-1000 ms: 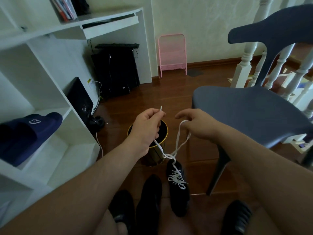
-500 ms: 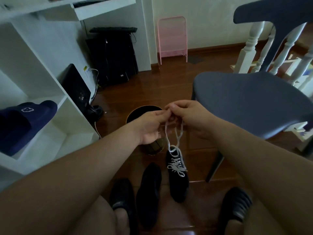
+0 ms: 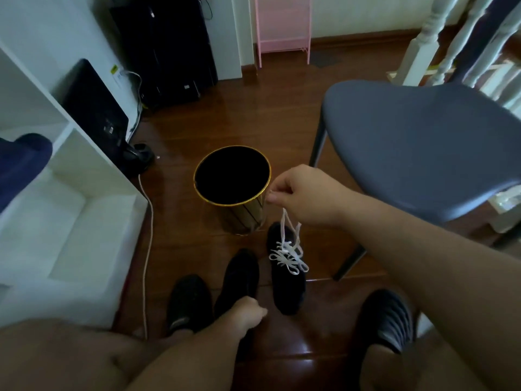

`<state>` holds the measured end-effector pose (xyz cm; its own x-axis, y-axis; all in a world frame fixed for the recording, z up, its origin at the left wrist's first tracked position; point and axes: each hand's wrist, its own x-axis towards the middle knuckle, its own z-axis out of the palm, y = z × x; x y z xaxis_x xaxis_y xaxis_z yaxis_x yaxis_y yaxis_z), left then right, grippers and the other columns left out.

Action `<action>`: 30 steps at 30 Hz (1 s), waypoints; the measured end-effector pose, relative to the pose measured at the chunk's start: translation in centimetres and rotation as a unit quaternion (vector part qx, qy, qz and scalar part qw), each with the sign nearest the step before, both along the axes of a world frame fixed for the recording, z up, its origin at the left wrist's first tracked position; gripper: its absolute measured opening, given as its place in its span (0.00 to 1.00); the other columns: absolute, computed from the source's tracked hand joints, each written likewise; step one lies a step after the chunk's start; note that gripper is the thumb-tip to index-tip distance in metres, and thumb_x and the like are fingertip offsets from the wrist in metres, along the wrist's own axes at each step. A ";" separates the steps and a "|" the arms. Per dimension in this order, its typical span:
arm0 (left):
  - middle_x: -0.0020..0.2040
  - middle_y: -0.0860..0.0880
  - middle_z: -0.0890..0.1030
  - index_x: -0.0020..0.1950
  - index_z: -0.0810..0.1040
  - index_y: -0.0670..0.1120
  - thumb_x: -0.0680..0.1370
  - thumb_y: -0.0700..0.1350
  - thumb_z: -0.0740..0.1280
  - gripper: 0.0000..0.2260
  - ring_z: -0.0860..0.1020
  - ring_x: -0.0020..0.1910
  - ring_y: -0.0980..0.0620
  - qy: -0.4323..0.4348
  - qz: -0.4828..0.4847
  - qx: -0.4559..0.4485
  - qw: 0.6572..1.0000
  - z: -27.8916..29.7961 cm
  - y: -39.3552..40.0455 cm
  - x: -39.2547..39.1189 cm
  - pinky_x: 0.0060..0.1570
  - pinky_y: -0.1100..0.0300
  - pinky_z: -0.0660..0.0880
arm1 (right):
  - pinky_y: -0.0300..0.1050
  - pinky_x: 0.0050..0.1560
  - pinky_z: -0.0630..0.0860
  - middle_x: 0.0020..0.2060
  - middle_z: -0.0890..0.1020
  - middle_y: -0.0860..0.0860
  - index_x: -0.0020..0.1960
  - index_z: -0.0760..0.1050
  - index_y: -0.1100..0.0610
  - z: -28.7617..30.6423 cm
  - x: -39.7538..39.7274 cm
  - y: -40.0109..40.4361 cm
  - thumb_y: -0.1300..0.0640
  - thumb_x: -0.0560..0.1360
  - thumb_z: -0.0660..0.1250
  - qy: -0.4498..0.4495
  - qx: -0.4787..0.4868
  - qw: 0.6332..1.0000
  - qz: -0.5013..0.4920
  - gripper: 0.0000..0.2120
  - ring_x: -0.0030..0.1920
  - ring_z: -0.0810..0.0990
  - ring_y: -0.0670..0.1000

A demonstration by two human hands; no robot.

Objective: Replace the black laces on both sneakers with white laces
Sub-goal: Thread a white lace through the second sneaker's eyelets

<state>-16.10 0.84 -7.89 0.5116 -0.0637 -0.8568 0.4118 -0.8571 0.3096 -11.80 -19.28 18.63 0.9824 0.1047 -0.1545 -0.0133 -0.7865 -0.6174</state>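
Pinching both free ends of the white lace (image 3: 287, 249) together, the right hand (image 3: 307, 193) holds them up above the right sneaker (image 3: 287, 289), which sits on the wooden floor (image 3: 253, 119) just near of the gold-rimmed bin (image 3: 233, 176). The lace is already threaded through that shoe's eyelets, loose and untidy. The left hand (image 3: 248, 311) is low and near, over the left sneaker (image 3: 239, 272); its fingers look curled, but I cannot tell whether they grip the shoe or anything else, and no lace colour can be made out on that dark shoe. As I judge it, the main risk is in the pull: with nothing visibly holding the right sneaker down, a harder tug on the ends could lift or tip it, or knock it against the bin, which it almost touches. Uneven tension could also leave one end short, and a slipping pinch would drop both ends into the loose crossings and tangle them. A white cable (image 3: 148, 249) runs along the floor at left, close to the person's left foot, where it could be snagged. A yellow sticker on the wall at far left is too small to read; no brand shows on either shoe.
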 end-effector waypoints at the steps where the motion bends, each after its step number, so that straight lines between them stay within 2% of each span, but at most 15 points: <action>1: 0.57 0.48 0.82 0.59 0.83 0.46 0.83 0.48 0.69 0.08 0.80 0.62 0.45 -0.013 0.004 0.011 1.000 -1.1 0.4 0.1 0.57 0.60 0.74 | 0.39 0.36 0.75 0.40 0.84 0.55 0.52 0.83 0.60 -0.1 0.0 0.0 0.51 0.84 0.64 0.009 -0.017 1.000 0.016 0.14 0.37 0.79 0.50; 2: 0.60 0.47 0.83 0.61 0.84 0.47 0.83 0.50 0.70 0.10 0.81 0.60 0.45 -0.047 0.008 0.018 0.999 -1.1 0.6 0.0 0.58 0.60 0.76 | 0.43 0.40 0.76 0.43 0.84 0.56 0.53 0.83 0.60 -0.3 0.2 -0.1 0.52 0.85 0.63 0.021 -0.032 0.999 0.030 0.14 0.40 0.80 0.53; 5: 0.48 0.50 0.85 0.50 0.85 0.51 0.81 0.53 0.73 0.07 0.83 0.48 0.48 -0.144 0.078 0.047 0.985 0.3 1.3 1.3 0.53 0.55 0.82 | 0.48 0.47 0.77 0.45 0.83 0.47 0.52 0.84 0.54 -0.3 0.4 -0.5 0.53 0.85 0.63 0.044 -0.061 0.996 0.058 0.12 0.45 0.80 0.51; 7: 0.51 0.47 0.83 0.52 0.80 0.49 0.79 0.52 0.75 0.10 0.81 0.46 0.46 -0.174 0.154 0.054 0.971 1.7 1.5 2.7 0.51 0.51 0.82 | 0.46 0.50 0.77 0.45 0.82 0.44 0.53 0.84 0.53 0.1 0.5 -1.0 0.52 0.85 0.63 0.045 -0.075 0.994 0.070 0.11 0.48 0.80 0.48; 10: 0.63 0.38 0.78 0.69 0.73 0.40 0.75 0.44 0.79 0.25 0.79 0.56 0.37 -0.066 0.343 -0.042 0.936 4.7 1.6 5.0 0.55 0.45 0.80 | 0.45 0.50 0.77 0.43 0.82 0.43 0.53 0.84 0.49 0.9 0.4 -1.9 0.52 0.84 0.64 0.054 -0.088 0.991 0.080 0.09 0.46 0.80 0.47; 12: 0.64 0.37 0.79 0.69 0.76 0.37 0.74 0.40 0.77 0.25 0.80 0.58 0.34 0.036 0.390 -0.111 0.913 7.5 1.8 6.2 0.58 0.43 0.80 | 0.46 0.49 0.79 0.42 0.83 0.42 0.48 0.83 0.46 1.7 0.2 -2.3 0.52 0.84 0.65 0.059 -0.066 0.993 0.078 0.09 0.44 0.81 0.44; 13: 0.61 0.37 0.81 0.66 0.78 0.36 0.74 0.38 0.75 0.21 0.81 0.57 0.34 0.071 0.393 -0.139 0.906 9.2 1.7 6.5 0.58 0.43 0.81 | 0.43 0.46 0.79 0.41 0.83 0.42 0.46 0.82 0.44 2.0 0.2 -2.4 0.52 0.84 0.65 0.057 -0.052 0.994 0.073 0.10 0.42 0.81 0.41; 15: 0.52 0.38 0.85 0.58 0.82 0.35 0.73 0.35 0.70 0.13 0.84 0.51 0.36 0.078 0.382 -0.194 0.900 12.2 1.9 6.9 0.52 0.45 0.83 | 0.34 0.39 0.73 0.38 0.82 0.40 0.46 0.82 0.44 3.2 0.0 -2.2 0.53 0.84 0.64 0.044 -0.032 0.996 0.064 0.11 0.37 0.79 0.37; 17: 0.47 0.39 0.87 0.54 0.82 0.37 0.76 0.36 0.67 0.09 0.85 0.48 0.37 0.054 0.353 -0.242 0.902 15.6 1.7 7.4 0.45 0.46 0.82 | 0.39 0.41 0.76 0.39 0.83 0.41 0.47 0.84 0.47 4.2 -0.4 -2.0 0.53 0.84 0.64 0.028 -0.018 0.998 0.052 0.12 0.40 0.81 0.41; 18: 0.48 0.40 0.88 0.57 0.83 0.41 0.80 0.38 0.68 0.08 0.85 0.50 0.38 0.032 0.324 -0.261 0.909 17.5 1.5 7.6 0.45 0.46 0.82 | 0.45 0.45 0.80 0.41 0.84 0.42 0.48 0.84 0.47 4.6 -0.6 -1.9 0.53 0.84 0.64 0.023 -0.010 0.999 0.044 0.12 0.43 0.83 0.45; 21: 0.57 0.45 0.87 0.64 0.81 0.55 0.86 0.52 0.66 0.09 0.85 0.57 0.41 -0.048 0.198 -0.273 0.940 23.1 1.4 8.1 0.53 0.46 0.82 | 0.53 0.51 0.82 0.40 0.86 0.42 0.45 0.83 0.48 5.5 -1.5 -2.2 0.54 0.84 0.63 0.024 0.013 0.999 0.036 0.13 0.43 0.84 0.49; 24: 0.57 0.46 0.88 0.64 0.83 0.53 0.85 0.47 0.67 0.09 0.83 0.60 0.41 -0.101 0.117 -0.280 0.948 27.8 2.1 8.0 0.67 0.42 0.76 | 0.58 0.49 0.81 0.38 0.86 0.44 0.43 0.81 0.46 6.3 -2.6 -2.9 0.53 0.85 0.64 0.041 -0.004 0.998 0.057 0.13 0.40 0.83 0.53; 27: 0.61 0.42 0.86 0.67 0.82 0.46 0.83 0.38 0.68 0.14 0.83 0.63 0.39 -0.092 0.111 -0.360 0.922 31.2 2.8 7.3 0.69 0.41 0.75 | 0.58 0.52 0.82 0.41 0.86 0.46 0.47 0.83 0.45 6.6 -3.3 -3.8 0.51 0.84 0.66 0.058 -0.032 0.995 0.068 0.10 0.44 0.84 0.54; 29: 0.63 0.41 0.85 0.69 0.81 0.48 0.81 0.34 0.68 0.18 0.83 0.63 0.38 -0.080 0.147 -0.428 0.888 32.4 2.9 6.6 0.65 0.41 0.77 | 0.59 0.53 0.83 0.41 0.87 0.47 0.48 0.83 0.43 6.8 -3.6 -4.3 0.52 0.83 0.68 0.069 -0.019 0.996 0.059 0.08 0.45 0.85 0.56; 30: 0.63 0.41 0.85 0.70 0.81 0.51 0.79 0.33 0.69 0.21 0.83 0.62 0.38 -0.074 0.166 -0.467 0.866 32.8 2.9 6.3 0.63 0.42 0.78 | 0.56 0.53 0.84 0.42 0.87 0.46 0.49 0.83 0.42 7.1 -3.8 -4.3 0.52 0.82 0.69 0.070 -0.010 0.996 0.054 0.06 0.46 0.86 0.53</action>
